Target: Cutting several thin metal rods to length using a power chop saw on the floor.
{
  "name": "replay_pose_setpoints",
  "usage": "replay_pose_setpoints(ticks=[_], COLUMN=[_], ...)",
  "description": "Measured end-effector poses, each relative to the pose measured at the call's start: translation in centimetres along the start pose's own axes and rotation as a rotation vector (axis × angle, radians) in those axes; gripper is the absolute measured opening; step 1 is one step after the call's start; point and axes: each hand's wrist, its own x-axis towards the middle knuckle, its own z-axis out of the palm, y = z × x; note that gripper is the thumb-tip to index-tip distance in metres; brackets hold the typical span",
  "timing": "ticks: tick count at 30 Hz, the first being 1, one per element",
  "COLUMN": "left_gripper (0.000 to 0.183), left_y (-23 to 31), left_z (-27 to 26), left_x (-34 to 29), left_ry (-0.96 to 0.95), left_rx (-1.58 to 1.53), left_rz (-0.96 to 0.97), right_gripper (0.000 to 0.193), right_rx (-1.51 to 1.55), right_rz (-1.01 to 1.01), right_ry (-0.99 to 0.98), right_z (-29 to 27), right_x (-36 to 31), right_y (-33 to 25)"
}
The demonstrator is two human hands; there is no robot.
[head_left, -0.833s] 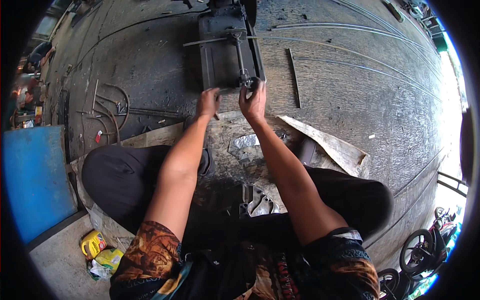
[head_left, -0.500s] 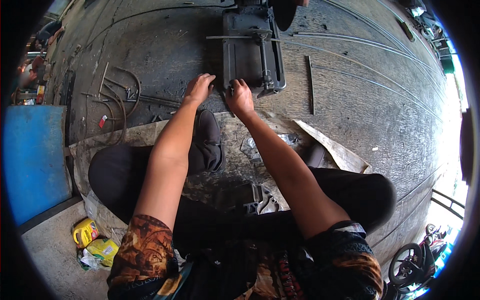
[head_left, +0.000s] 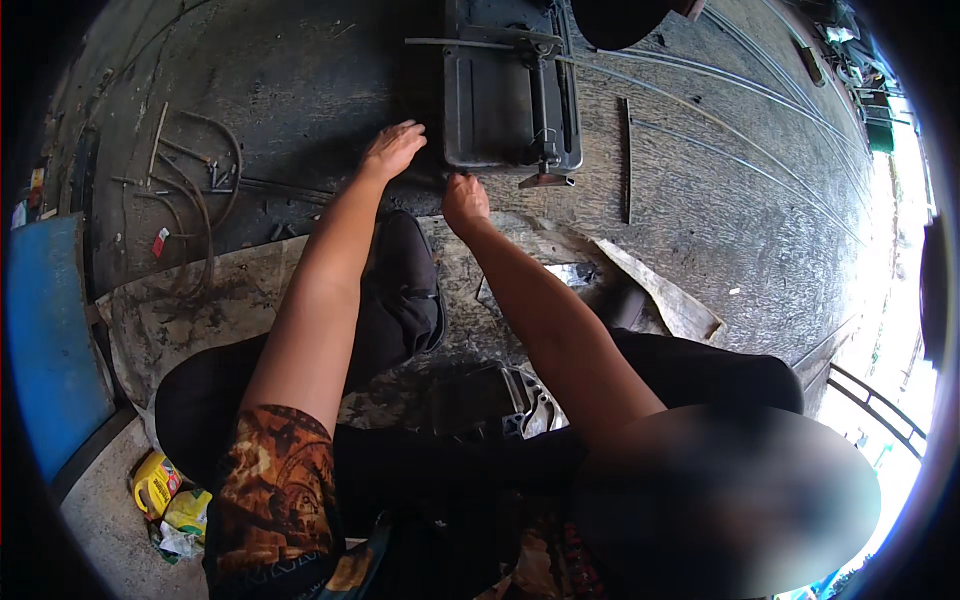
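A chop saw's dark metal base point(head_left: 500, 110) lies ahead of me, with a screw vise point(head_left: 545, 105) on its right side. A thin metal rod point(head_left: 465, 43) lies across the base at the vise jaw. Left of the base's near corner, my left hand point(head_left: 393, 150) hovers over the dark floor, fingers stretched out, nothing seen in them. My right hand point(head_left: 466, 203) is at the near left corner of the base, its fingers curled in. Whatever those fingers hold, if anything, is hidden. Part of the dark round cutting disc point(head_left: 620, 18) shows at the top edge.
Bent rods and a hoop point(head_left: 205, 190) lie at the left, beside a small red item point(head_left: 160, 242). Long thin rods point(head_left: 720, 85) stretch across the right floor. A flat bar point(head_left: 626, 160) is right of the saw. A metal casing point(head_left: 525, 405) rests between my legs.
My right hand has drawn back slightly from the base's corner, its fingers more curled. The left hand stays left of the base. The whole view has shifted a little.
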Motion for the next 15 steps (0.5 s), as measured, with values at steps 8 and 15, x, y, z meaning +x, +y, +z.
replay_pose_setpoints(ticks=[8, 15], left_gripper=[0.017, 0.016], left_y=[0.5, 3.8], left_z=[-0.9, -2.9], left_x=[-0.6, -4.1], left_ry=[-0.004, 0.028], left_rx=[0.157, 0.151], left_rz=[0.177, 0.071], right_gripper=[0.019, 0.024], right_rx=[-0.033, -0.149], right_rz=[-0.059, -0.237], right_ry=[-0.017, 0.071], right_z=[-0.3, -3.7], right_x=[-0.2, -2.8], right_y=[1.4, 2.0])
